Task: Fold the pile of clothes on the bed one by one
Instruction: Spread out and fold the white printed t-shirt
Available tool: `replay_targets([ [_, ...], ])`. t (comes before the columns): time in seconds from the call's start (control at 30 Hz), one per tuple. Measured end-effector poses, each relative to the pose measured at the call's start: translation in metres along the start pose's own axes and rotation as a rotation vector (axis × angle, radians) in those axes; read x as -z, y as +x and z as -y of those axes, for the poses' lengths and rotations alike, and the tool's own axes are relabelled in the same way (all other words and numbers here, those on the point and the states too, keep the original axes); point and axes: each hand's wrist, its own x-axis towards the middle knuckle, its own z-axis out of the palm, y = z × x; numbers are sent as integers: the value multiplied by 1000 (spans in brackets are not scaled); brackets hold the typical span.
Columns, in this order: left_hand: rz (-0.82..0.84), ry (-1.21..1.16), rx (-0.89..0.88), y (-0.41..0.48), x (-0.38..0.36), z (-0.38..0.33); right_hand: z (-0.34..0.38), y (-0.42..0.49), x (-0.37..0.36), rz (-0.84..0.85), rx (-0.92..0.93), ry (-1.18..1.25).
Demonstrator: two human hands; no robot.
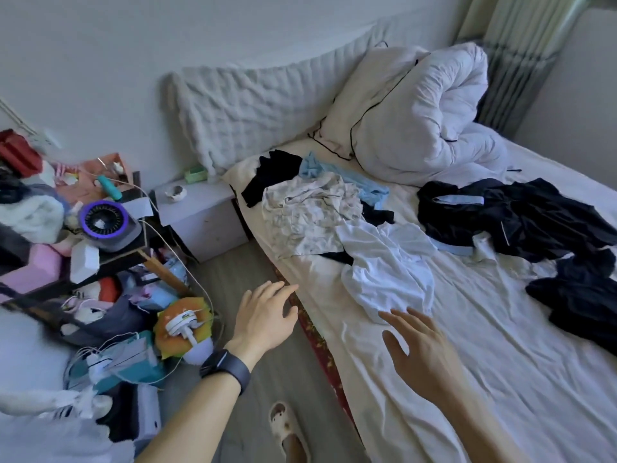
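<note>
A heap of unfolded clothes lies across the bed (500, 345). Nearest me is a crumpled white garment (384, 272). Behind it sit a patterned cream garment (307, 212), a light blue one (350, 182) and a black one (270, 175). Dark navy clothes (521, 215) spread to the right. My left hand (263, 315), with a dark watch on its wrist, hovers over the bed's left edge, fingers straight, holding nothing. My right hand (420, 349) is spread just below the white garment's lower hem, fingertips close to the cloth and holding nothing.
A rolled white duvet (434, 108) and pillow fill the head of the bed. A white nightstand (200, 215) stands left of the bed. Cluttered shelves and bags (100, 262) crowd the floor at left. My slippered foot (287, 429) is beside the bed.
</note>
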Motion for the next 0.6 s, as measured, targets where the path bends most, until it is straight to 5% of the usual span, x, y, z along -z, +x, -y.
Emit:
replay_targets([
  [0.37, 468, 137, -202, 166, -53, 86, 24, 112, -107, 300, -476, 0],
  [0.6, 611, 289, -295, 277, -84, 97, 10, 179, -170, 404, -665, 101],
])
